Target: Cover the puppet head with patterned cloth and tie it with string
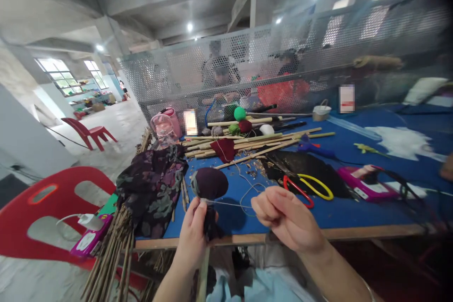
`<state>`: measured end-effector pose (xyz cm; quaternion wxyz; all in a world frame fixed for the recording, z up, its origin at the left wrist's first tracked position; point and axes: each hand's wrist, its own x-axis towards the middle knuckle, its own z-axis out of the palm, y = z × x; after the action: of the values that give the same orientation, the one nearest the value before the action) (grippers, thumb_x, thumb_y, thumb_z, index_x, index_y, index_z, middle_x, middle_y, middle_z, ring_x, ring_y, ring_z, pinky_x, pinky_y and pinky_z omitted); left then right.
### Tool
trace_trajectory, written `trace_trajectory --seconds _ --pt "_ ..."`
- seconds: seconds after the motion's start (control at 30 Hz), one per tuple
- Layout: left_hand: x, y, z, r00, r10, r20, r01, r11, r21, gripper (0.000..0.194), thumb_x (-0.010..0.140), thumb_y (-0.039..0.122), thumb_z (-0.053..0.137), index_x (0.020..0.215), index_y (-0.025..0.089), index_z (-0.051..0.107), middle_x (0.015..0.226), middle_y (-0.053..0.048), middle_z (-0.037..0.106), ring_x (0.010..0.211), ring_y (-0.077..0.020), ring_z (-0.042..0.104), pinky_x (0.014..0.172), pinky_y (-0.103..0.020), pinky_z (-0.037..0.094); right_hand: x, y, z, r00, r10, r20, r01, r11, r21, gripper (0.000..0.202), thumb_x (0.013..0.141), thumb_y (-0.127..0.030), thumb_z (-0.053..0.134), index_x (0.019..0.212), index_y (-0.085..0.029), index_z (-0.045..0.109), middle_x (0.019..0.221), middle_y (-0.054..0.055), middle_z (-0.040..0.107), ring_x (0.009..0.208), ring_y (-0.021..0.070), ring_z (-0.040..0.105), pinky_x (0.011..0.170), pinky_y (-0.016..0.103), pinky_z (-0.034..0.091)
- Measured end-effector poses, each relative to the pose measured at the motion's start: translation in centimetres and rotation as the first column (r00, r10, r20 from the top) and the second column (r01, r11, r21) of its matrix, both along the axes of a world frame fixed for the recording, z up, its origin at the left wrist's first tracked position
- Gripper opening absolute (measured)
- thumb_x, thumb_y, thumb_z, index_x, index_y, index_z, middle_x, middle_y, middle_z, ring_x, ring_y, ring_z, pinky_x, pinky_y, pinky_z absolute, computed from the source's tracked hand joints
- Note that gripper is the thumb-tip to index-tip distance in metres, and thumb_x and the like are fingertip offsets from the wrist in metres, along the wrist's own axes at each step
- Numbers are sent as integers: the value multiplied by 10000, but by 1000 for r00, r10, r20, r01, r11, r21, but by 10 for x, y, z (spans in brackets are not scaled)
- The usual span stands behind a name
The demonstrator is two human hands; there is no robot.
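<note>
Fingers of the left hand (193, 221) are closed round the gathered neck of a dark cloth-covered ball (212, 182), held at the near edge of the blue table (354, 217). A string (226, 204) is stretched from the neck to the right hand (286, 217), whose fingers are clenched on it. Scissors (331, 194) are laid beyond, beside black cloth (318, 170); patterned cloth (152, 188) is spread at left.

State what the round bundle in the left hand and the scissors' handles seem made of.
Round bundle: dark patterned cloth, matt, judging by the bunched fabric below; filling hidden. Scissors' handles: probably smooth plastic, given their even, bright red and yellow.
</note>
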<state>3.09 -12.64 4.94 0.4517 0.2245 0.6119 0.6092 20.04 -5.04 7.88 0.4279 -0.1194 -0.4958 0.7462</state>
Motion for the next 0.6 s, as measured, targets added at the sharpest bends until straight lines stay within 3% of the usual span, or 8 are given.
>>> trace_trajectory --seconds 0.07,0.17,0.23,0.3,0.37,0.4,0.47,0.6 --pt "1 -3 2 996 -56 68 54 998 30 466 721 572 559 988 194 501 598 30 546 416 -94 449 324 -171 267 2 7 -7 999 -52 9 53 995 -81 538 757 -473 586 484 -195 215 452 -69 172 425 73 191 384 204 133" --pt "4 -2 1 942 -240 236 210 967 147 398 742 577 529 791 185 483 520 58 473 312 -38 312 272 -152 208 -4 17 -26 995 -99 17 101 986 -129 562 754 -513 574 508 -207 172 447 -89 123 402 65 141 371 195 124" --pt "6 3 -3 829 -390 400 325 919 222 399 726 575 541 763 181 490 477 71 432 275 -25 274 248 -142 188 -12 25 -38 988 -157 2 157 985 -72 596 712 -544 618 499 -204 177 434 -93 140 400 60 158 387 202 146" --pt "8 10 -7 654 -517 553 432 855 289 406 670 562 592 782 179 515 439 84 404 247 -22 259 228 -137 168 -21 32 -46 977 -213 -10 213 977 -7 644 598 -536 728 510 -200 186 448 -92 205 420 54 198 418 206 174" --pt "9 16 -11 502 -596 626 492 793 361 387 653 532 609 780 175 529 420 86 401 229 -23 256 211 -135 146 -29 39 -48 975 -222 -15 222 975 19 687 481 -506 809 554 -202 197 494 -88 282 453 52 234 448 201 200" --pt "10 19 -12 466 -614 637 498 777 385 363 674 516 595 769 172 529 423 82 408 223 -23 263 206 -135 141 -32 42 -47 977 -213 -17 213 977 20 701 448 -500 825 579 -206 203 517 -88 309 467 53 247 459 197 213" --pt "11 23 -14 460 -625 631 495 770 402 324 723 487 562 751 167 521 448 69 432 221 -25 301 203 -136 145 -35 44 -42 981 -190 -25 191 981 28 711 426 -542 819 619 -213 219 544 -90 338 482 57 268 475 194 240" --pt "14 27 -14 572 -576 584 518 805 287 350 738 497 563 696 158 491 467 36 475 253 -43 391 236 -145 182 -37 37 -34 983 -149 109 136 983 125 743 312 -618 804 770 -227 370 686 -45 495 590 108 448 543 222 359"
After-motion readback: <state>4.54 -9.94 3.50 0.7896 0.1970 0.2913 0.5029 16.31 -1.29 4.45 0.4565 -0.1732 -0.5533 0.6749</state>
